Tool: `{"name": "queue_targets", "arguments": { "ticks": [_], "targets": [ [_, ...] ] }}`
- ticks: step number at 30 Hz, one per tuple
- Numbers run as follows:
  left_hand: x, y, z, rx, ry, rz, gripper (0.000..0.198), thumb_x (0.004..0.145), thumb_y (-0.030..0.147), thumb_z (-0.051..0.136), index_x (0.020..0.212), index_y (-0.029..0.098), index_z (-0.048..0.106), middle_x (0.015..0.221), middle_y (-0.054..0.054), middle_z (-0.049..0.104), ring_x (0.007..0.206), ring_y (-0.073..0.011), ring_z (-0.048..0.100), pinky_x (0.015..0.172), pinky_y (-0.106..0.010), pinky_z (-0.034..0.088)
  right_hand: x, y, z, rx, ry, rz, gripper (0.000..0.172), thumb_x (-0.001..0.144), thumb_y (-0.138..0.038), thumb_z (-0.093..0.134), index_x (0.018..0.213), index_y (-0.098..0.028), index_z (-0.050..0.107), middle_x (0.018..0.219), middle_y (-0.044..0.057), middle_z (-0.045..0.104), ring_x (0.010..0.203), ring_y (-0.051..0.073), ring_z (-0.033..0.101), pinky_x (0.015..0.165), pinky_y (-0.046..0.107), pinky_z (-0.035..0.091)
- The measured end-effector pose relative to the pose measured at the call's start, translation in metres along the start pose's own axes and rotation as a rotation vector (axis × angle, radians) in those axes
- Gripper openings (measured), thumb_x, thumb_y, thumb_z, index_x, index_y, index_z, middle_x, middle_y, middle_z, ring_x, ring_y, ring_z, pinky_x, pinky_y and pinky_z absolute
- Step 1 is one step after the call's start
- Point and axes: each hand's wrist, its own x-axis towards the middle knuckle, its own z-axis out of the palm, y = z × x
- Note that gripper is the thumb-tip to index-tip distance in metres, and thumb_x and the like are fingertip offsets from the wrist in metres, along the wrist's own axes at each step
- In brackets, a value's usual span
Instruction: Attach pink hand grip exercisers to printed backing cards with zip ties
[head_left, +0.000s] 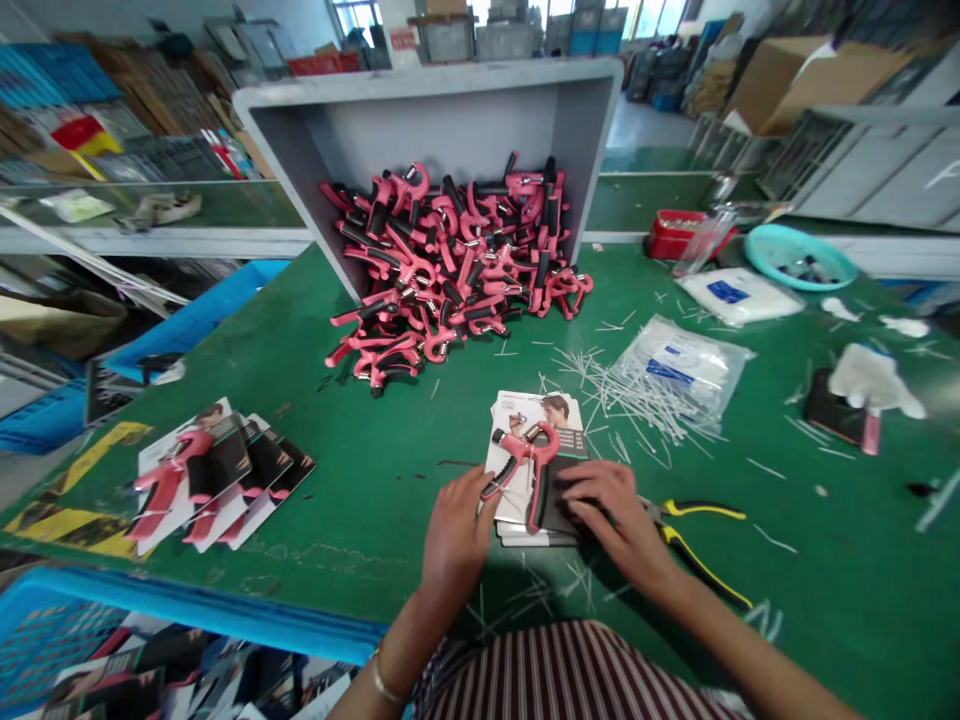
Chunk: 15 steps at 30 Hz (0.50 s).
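Note:
A pink and black hand grip strengthener lies on the top card of a stack of printed backing cards in front of me. My left hand is closed at the stack's left edge, its thumb and fingers pinching the card beside the left handle. From the right, my right hand has its fingers bent over the dark part of the card, gripping that edge. Yellow-and-black pliers lie with open handles just beyond my right hand, their jaws partly hidden by it.
A tipped grey bin spills many grip strengtheners. Loose white cable ties and plastic bags lie to the right, near a white glove and turquoise basin. Carded strengtheners sit left, above a blue crate.

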Motion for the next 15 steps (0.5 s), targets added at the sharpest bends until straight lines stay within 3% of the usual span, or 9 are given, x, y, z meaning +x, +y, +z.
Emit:
{"name": "queue_targets", "arguments": {
  "ticks": [1,2,4,5,6,10,12,15],
  "targets": [
    [0.001,-0.001,-0.009,-0.134,0.0,-0.081,0.028,0.092,0.033,0.054,0.116,0.021,0.063,0.125,-0.01,0.062,0.118,-0.0265,0.056,0.103,-0.045,0.041,-0.016,0.014,-0.015,-0.123,-0.014,0.035,0.029,0.093,-0.041,0.055,0.117,-0.024,0.058,0.132,0.01,0.056,0.125,0.029,0.045,0.102,0.053,0.032],
    [0.003,-0.001,-0.017,-0.291,0.003,-0.179,0.031,0.091,0.037,0.056,0.117,0.021,0.062,0.125,-0.01,0.062,0.116,-0.0251,0.058,0.1,-0.042,0.044,-0.033,0.031,-0.03,-0.246,-0.048,0.086,0.053,0.085,-0.051,0.063,0.129,-0.023,0.052,0.142,0.014,0.047,0.131,0.034,0.038,0.103,0.057,0.031],
    [0.009,0.0,-0.03,-0.617,0.0,-0.388,0.04,0.088,0.042,0.06,0.121,0.019,0.057,0.123,-0.011,0.063,0.106,-0.0225,0.063,0.09,-0.036,0.051,-0.067,0.062,-0.06,-0.462,-0.119,0.147,0.09,0.069,-0.069,0.069,0.14,-0.019,0.044,0.144,0.021,0.043,0.129,0.046,0.037,0.097,0.065,0.032],
    [0.013,0.002,-0.034,-0.757,-0.035,-0.478,0.045,0.085,0.043,0.064,0.122,0.017,0.056,0.12,-0.012,0.064,0.099,-0.0213,0.065,0.085,-0.033,0.053,-0.081,0.075,-0.072,-0.54,-0.156,0.182,0.099,0.064,-0.073,0.069,0.143,-0.018,0.042,0.14,0.024,0.046,0.123,0.05,0.041,0.091,0.067,0.034],
    [0.016,0.004,-0.035,-0.868,-0.101,-0.543,0.048,0.083,0.043,0.067,0.121,0.015,0.056,0.116,-0.012,0.066,0.093,-0.0203,0.067,0.08,-0.031,0.054,-0.092,0.084,-0.082,-0.586,-0.193,0.226,0.1,0.065,-0.073,0.069,0.144,-0.018,0.043,0.137,0.026,0.048,0.118,0.05,0.046,0.087,0.065,0.037],
    [0.024,0.015,-0.023,-0.982,-0.399,-0.566,0.045,0.079,0.042,0.071,0.109,0.01,0.064,0.086,-0.009,0.07,0.064,-0.0142,0.062,0.057,-0.023,0.047,-0.099,0.084,-0.1,-0.455,-0.305,0.331,0.052,0.088,-0.052,0.055,0.127,-0.019,0.062,0.113,0.026,0.061,0.095,0.038,0.061,0.078,0.051,0.045],
    [0.023,0.017,-0.015,-0.867,-0.357,-0.524,0.044,0.077,0.041,0.072,0.109,0.012,0.063,0.081,-0.005,0.069,0.058,-0.0123,0.059,0.052,-0.021,0.043,-0.091,0.07,-0.1,-0.238,-0.264,0.479,0.047,0.09,-0.054,0.049,0.119,-0.021,0.066,0.112,0.023,0.064,0.096,0.036,0.063,0.08,0.047,0.048],
    [0.019,0.017,-0.01,-0.63,-0.222,-0.442,0.045,0.075,0.038,0.073,0.111,0.013,0.061,0.09,-0.004,0.07,0.069,-0.0158,0.062,0.061,-0.024,0.047,-0.077,0.045,-0.093,0.168,-0.189,0.754,0.053,0.09,-0.06,0.042,0.125,-0.025,0.06,0.12,0.013,0.065,0.111,0.035,0.06,0.09,0.044,0.051]
  ]
}}
